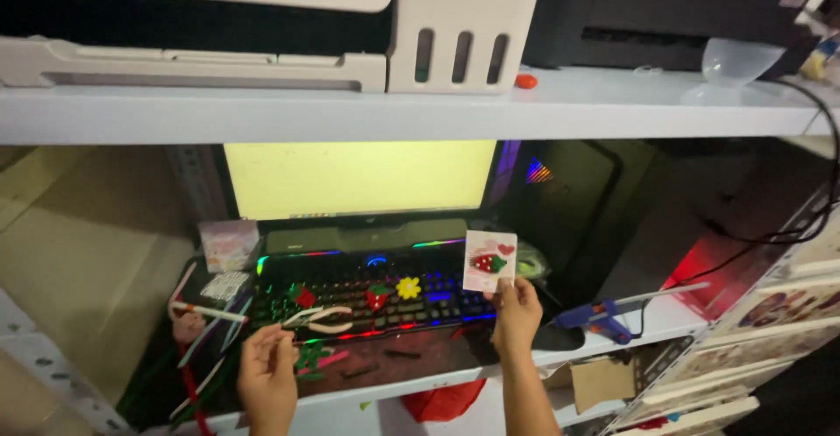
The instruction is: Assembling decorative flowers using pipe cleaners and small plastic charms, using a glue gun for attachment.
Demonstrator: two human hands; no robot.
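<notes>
Pinched upright in the right hand (pixel 516 313): a small pink card (pixel 489 262) carrying a strawberry shape, held just above the fingertips.

Left hand (pixel 267 368) hovers low, fingers pinched narrow, whether on anything I can't tell. Pliers (pixel 319 319) lie just up and right of it on the lit keyboard (pixel 367 291), long axis left-right, nearer the left hand.
</notes>
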